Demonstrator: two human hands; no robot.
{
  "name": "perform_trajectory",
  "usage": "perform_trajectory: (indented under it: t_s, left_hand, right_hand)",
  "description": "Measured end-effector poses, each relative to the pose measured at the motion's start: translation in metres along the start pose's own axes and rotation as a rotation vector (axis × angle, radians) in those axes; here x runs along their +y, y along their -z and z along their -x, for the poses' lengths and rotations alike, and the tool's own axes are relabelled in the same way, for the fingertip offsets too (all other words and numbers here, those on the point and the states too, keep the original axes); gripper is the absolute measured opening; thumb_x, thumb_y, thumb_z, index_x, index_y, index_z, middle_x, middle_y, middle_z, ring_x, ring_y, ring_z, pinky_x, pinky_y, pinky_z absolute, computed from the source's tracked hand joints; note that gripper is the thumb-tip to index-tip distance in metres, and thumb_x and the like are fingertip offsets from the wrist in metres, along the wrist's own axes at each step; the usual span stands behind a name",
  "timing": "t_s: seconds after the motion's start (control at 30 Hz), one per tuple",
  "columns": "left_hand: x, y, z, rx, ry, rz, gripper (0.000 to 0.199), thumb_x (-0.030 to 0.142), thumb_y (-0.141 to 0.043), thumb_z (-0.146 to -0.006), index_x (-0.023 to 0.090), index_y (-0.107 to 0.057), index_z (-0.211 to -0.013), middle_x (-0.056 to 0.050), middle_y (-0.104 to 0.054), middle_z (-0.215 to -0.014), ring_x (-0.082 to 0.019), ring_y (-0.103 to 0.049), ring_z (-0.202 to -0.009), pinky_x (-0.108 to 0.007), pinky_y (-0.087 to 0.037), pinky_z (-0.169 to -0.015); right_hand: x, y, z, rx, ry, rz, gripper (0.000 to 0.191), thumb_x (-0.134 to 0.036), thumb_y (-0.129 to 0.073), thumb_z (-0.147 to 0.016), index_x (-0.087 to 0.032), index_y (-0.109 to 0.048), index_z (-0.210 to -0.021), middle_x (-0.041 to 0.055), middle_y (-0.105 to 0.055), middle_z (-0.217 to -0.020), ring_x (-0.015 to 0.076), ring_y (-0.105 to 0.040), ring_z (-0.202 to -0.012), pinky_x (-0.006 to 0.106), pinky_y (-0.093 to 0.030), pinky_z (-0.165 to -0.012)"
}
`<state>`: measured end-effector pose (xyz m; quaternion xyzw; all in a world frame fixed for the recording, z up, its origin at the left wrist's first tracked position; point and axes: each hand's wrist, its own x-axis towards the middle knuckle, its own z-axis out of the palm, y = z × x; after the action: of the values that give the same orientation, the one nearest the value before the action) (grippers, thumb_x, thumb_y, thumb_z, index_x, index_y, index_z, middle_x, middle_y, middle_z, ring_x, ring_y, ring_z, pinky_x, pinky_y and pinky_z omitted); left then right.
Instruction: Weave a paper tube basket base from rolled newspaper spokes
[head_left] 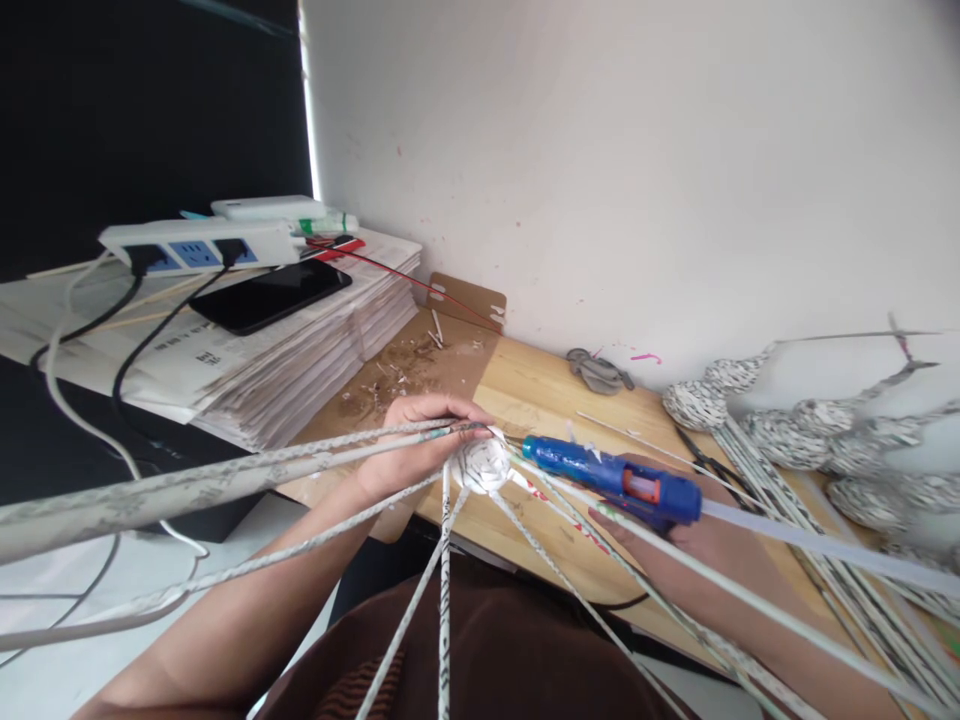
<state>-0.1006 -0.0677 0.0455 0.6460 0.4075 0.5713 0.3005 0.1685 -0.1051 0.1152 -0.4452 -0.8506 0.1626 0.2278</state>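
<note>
My left hand (pixel 420 435) pinches the far-left edge of a small round woven paper piece (pixel 481 464), from which several long rolled-newspaper strips (pixel 445 590) fan out toward me and to both sides. In my right hand (pixel 675 540) is a blue hot glue gun (pixel 600 475). Its nozzle points left and ends right beside the woven piece; whether it touches I cannot tell. A long white glue stick (pixel 810 550) sticks out of the gun's back end. The gun and the paper strips hide part of my right fingers.
Left, a tall stack of newspapers (pixel 322 365) carries a power strip (pixel 199 247) and a black phone (pixel 271 295). A grey cloth-like item (pixel 598 371) lies near the wall. Finished woven gourd shapes (pixel 697 403), scissors (pixel 709 462) and a bundle of paper rods (pixel 795 510) occupy the right side.
</note>
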Motion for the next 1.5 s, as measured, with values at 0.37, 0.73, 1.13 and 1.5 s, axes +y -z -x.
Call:
perform_trajectory:
  t_s: [0.37, 0.73, 1.13, 1.5]
  left_hand:
    - [0.001, -0.003, 0.001, 0.022, 0.048, 0.061, 0.012, 0.023, -0.083, -0.067, 0.016, -0.076, -0.073, -0.006, -0.076, -0.071, -0.017, -0.072, -0.063, -0.021, -0.059, -0.06]
    - [0.0, -0.004, 0.002, 0.034, 0.066, 0.065, 0.01, 0.017, -0.082, -0.066, 0.017, -0.077, -0.074, -0.005, -0.076, -0.073, -0.016, -0.072, -0.065, -0.02, -0.059, -0.06]
    - [0.002, -0.004, 0.003, 0.025, 0.072, 0.096, 0.011, 0.016, -0.081, -0.068, 0.018, -0.078, -0.078, -0.004, -0.077, -0.077, -0.015, -0.074, -0.069, -0.018, -0.059, -0.067]
    - [0.003, -0.003, 0.002, 0.033, 0.062, 0.041, 0.009, 0.015, -0.081, -0.068, 0.017, -0.078, -0.076, -0.004, -0.076, -0.073, -0.014, -0.072, -0.064, -0.015, -0.056, -0.06]
  right_hand:
    - [-0.006, -0.004, -0.009, -0.025, 0.047, -0.055, 0.013, -0.035, -0.065, -0.084, -0.025, -0.063, -0.092, 0.0012, -0.066, -0.077, 0.0196, -0.062, -0.067, 0.03, -0.049, -0.063]
    - [0.001, -0.006, -0.009, -0.049, 0.1, 0.062, 0.017, -0.038, -0.056, -0.09, -0.022, -0.057, -0.087, 0.0012, -0.061, -0.074, 0.0163, -0.056, -0.065, 0.027, -0.042, -0.059]
    - [0.003, -0.008, -0.007, -0.005, 0.058, 0.132, 0.026, -0.046, -0.055, -0.09, -0.023, -0.054, -0.079, -0.0028, -0.056, -0.066, 0.0146, -0.055, -0.059, 0.026, -0.04, -0.056]
    - [0.009, -0.011, -0.003, -0.001, 0.047, 0.191, 0.028, -0.041, -0.059, -0.089, -0.024, -0.043, -0.075, -0.0045, -0.052, -0.064, 0.0147, -0.053, -0.058, 0.027, -0.037, -0.054]
